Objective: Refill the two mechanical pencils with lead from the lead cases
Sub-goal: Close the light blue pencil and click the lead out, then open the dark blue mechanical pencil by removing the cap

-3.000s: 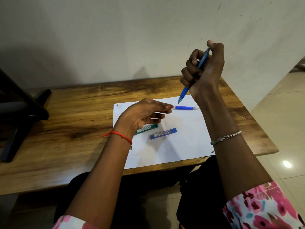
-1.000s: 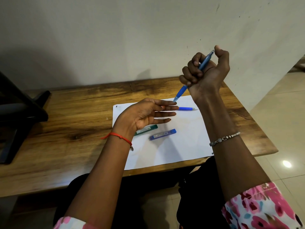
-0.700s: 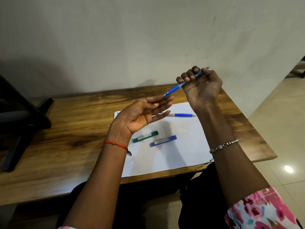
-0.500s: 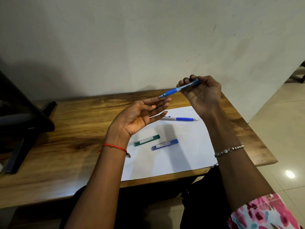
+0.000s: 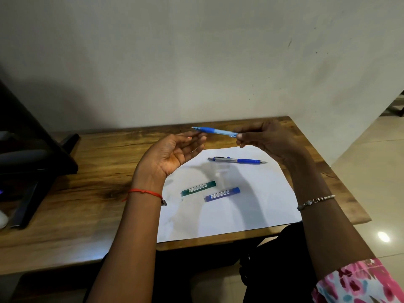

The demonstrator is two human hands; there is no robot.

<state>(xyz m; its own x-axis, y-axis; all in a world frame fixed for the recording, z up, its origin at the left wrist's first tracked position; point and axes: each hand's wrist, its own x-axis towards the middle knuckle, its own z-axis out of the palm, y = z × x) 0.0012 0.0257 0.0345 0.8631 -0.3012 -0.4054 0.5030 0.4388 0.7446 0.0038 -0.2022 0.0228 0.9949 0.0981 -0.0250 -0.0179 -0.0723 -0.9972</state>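
Observation:
My right hand (image 5: 265, 138) pinches the rear end of a light-blue mechanical pencil (image 5: 215, 131), held nearly level above the table with its tip pointing left. My left hand (image 5: 172, 154) is open, palm up, with its fingertips just under the pencil's tip end. A second pencil (image 5: 237, 160), silver and blue, lies on the white paper sheet (image 5: 258, 206) with its tip to the right. A green lead case (image 5: 198, 188) and a blue lead case (image 5: 222, 194) lie side by side on the paper, nearer to me.
The paper lies on a wooden table (image 5: 87, 171) against a pale wall. A black stand (image 5: 32, 160) occupies the table's left end. The table's right edge drops to a tiled floor (image 5: 376, 171).
My right hand came down from a raised fist grip and now holds the light-blue pencil level by its rear end. My left hand turned palm up and opened beneath the tip.

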